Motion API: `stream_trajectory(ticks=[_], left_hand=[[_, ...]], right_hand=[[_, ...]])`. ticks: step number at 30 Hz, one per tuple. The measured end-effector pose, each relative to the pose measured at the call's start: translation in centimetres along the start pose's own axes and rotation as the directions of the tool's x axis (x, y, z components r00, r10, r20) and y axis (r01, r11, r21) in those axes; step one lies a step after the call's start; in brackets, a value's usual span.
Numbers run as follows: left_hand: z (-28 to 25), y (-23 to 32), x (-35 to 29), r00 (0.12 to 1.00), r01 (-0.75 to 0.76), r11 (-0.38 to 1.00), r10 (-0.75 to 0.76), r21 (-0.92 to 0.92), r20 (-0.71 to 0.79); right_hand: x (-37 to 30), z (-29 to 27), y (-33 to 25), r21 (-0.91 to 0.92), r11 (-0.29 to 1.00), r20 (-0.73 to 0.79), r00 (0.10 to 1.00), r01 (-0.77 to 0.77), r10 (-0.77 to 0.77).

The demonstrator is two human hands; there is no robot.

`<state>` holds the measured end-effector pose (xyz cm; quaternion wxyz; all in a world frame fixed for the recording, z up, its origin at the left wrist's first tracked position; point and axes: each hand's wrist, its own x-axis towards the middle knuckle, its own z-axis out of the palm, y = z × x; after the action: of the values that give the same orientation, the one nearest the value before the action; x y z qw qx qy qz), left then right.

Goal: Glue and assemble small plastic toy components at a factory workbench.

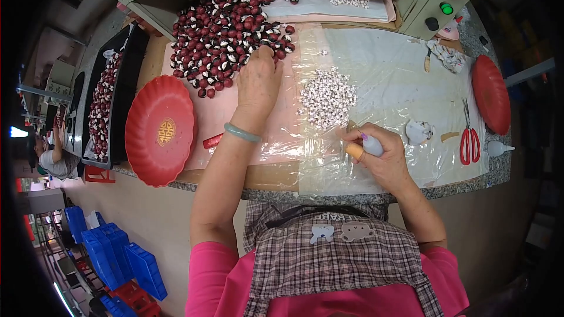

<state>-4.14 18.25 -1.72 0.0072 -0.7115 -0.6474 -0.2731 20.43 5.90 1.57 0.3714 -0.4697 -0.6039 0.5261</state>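
My left hand [258,82], a jade-coloured bangle on its wrist, reaches to the near right edge of a heap of small red, black and white balls [220,35]. Its fingers are curled together among the balls, and whatever they pinch is hidden. A small whitish squeeze bottle with a purple tip [371,145] is in my right hand [382,155], gripped in the curled fingers. One finger of that hand wears a tan finger cover [354,151]. Just beyond the right hand lies a pile of tiny white pieces with dark specks [329,98].
A scalloped red dish [141,141] stands left, beside a black tray [120,123] of balls. Red-handled scissors [469,145], another squeeze bottle [499,148] and a red dish [491,94] lie right. A machine housing [432,3] with lit buttons spans the back.
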Motion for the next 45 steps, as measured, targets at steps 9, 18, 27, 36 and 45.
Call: stream_trajectory(ticks=[9,18,27,36,45], left_hand=[[-5.1,2.5,-6.5,0.768,0.621,-0.292,0.037,-0.728,0.640],[-4.8,4.2,-11.0,0.668,0.642,-0.611,0.147,-0.464,0.730],[-5.2,5.2,-11.7,0.637,0.687,-0.502,0.069,-0.525,0.768],[-5.4,6.0,-12.2,0.663,0.683,-0.433,0.031,-0.588,0.748],[-5.2,5.7,-12.6,0.694,0.674,-0.370,0.019,-0.640,0.720]], right_hand=[[-0.1,-1.3,0.0,0.300,0.947,0.061,0.993,-0.118,0.104],[0.0,-0.9,-0.6,0.265,0.962,-0.009,0.998,0.063,-0.063],[-0.6,-0.6,-0.5,0.376,0.923,-0.176,0.984,0.076,-0.010],[-1.1,-0.7,-1.2,0.058,0.978,-0.204,0.961,0.200,-0.185],[-1.7,-0.8,-1.5,-0.230,0.931,-0.168,0.931,0.283,-0.324]])
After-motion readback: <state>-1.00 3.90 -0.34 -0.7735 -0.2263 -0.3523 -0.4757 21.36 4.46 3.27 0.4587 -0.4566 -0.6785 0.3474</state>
